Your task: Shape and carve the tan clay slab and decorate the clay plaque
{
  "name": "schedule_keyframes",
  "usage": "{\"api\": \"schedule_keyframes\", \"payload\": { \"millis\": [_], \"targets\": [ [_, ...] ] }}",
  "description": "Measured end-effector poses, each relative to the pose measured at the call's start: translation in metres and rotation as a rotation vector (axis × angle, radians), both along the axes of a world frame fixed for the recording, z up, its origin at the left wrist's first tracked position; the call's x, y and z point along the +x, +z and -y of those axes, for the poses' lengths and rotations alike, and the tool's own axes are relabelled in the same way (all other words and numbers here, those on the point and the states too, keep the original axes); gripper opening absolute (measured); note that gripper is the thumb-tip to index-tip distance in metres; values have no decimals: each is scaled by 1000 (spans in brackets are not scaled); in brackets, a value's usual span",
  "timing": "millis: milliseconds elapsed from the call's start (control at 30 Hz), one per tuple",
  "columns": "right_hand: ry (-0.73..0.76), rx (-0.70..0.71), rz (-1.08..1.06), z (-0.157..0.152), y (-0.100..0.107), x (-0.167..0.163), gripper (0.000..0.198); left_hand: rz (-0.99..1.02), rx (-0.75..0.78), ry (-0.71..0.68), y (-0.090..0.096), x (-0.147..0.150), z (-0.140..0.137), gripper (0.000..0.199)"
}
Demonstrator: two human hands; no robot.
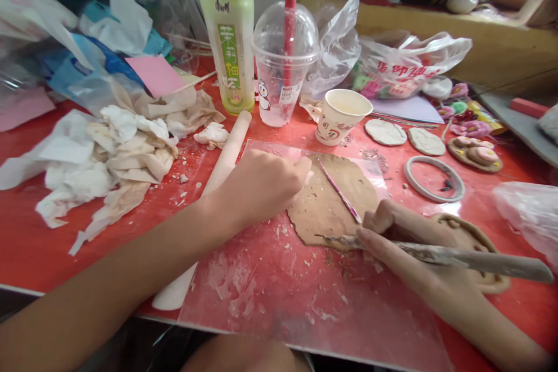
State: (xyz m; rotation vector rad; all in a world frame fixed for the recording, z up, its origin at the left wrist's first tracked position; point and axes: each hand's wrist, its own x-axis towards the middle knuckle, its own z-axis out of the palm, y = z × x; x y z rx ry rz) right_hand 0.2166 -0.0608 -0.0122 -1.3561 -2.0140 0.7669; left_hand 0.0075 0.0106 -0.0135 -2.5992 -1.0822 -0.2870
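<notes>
A flat, roughly round slab of brown clay [325, 203] lies on a clear plastic sheet [305, 302]. My left hand [272, 186] is closed at the slab's left edge, its fingers curled under; what they hold, if anything, is hidden. In my right hand [405, 244] is a clay-smeared modelling tool [488, 260], its thin tip over the slab's lower edge. A thin pink stick [337, 189] slants across the slab, one end close to my right fingertips; whether they touch it I cannot tell. A pale rolling pin [229, 151] passes beneath my left forearm.
Crumpled tissues [108, 157] cover the left side. Behind the slab stand a tea bottle [229, 40], a lidded plastic cup [279, 87] and a paper cup [342, 116]. A tape ring [410, 177], clay discs [386, 132] and an oval clay piece [492, 238] lie right.
</notes>
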Motion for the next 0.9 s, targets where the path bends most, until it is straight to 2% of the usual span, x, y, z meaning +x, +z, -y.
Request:
{"api": "schedule_keyframes", "payload": {
  "millis": [67, 267, 367, 467, 633, 900],
  "targets": [
    [24, 50, 26, 3, -1, -1, 19, 5, -16, 4, 0, 0, 0, 23],
    [60, 329, 175, 8, -6, -2, 32, -11, -28, 7, 1, 0, 1, 23],
    [86, 390, 201, 8, -6, -1, 31, -19, -24, 6, 1, 0, 1, 23],
    [112, 321, 121, 9, -5, 2, 33, -24, -13, 3, 1, 0, 0, 22],
    [-8, 153, -134, 7, -7, 2, 30, -27, -17, -3, 1, 0, 0, 22],
    [-55, 107, -64, 13, -8, -11, 31, -22, -16, -12, 0, 0, 1, 23]
  ]
}}
